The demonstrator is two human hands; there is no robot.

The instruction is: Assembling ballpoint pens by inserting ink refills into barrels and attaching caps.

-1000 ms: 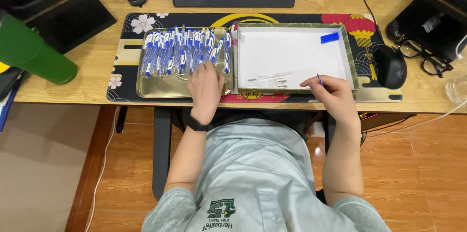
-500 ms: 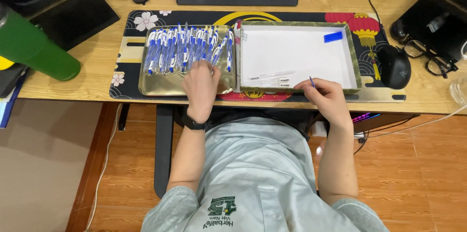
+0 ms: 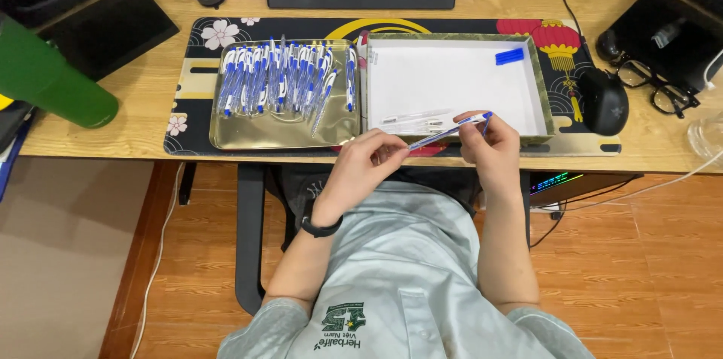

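Over the bench (image 3: 482,5) edge, just in front of the white tray (image 3: 452,77), left hand (image 3: 367,165) and right hand (image 3: 489,147) are each pinching one slim clear-barrelled, blue-capped pen (image 3: 449,131), grip tight on both ends, pen lying tilted between them.

Blue-and-clear pen (image 3: 449,130), gold tray (image 3: 279,133), white-lined box (image 3: 452,80), green cup (image 3: 53,80)

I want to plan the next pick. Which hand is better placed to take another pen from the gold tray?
Left, probably. The left hand holds the pen by its lower end, just below the gold tray of pens. The right hand sits under the white box, farther away.
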